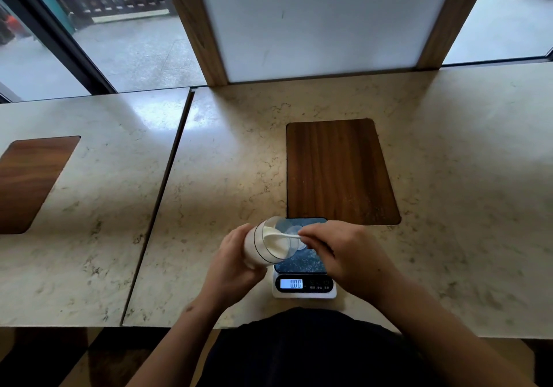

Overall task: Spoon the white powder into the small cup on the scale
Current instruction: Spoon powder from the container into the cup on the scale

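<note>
My left hand (232, 259) grips a clear jar (264, 244) of white powder, tilted with its mouth toward the right, over the left edge of the scale (303, 267). In my right hand (332, 247) is a white spoon (279, 234), its bowl inside the jar's mouth on the powder. A small clear cup (296, 231) stands on the scale's dark platform, partly hidden behind the jar and my right fingers. The scale's lit display (295, 283) reads 0.00.
The scale sits near the front edge of a marble counter (227, 177). A wooden inlay panel (338, 171) lies just behind the scale; another wooden inlay panel (30, 183) is at far left. A seam (161, 201) splits the counter. Windows and a wooden-framed panel stand behind.
</note>
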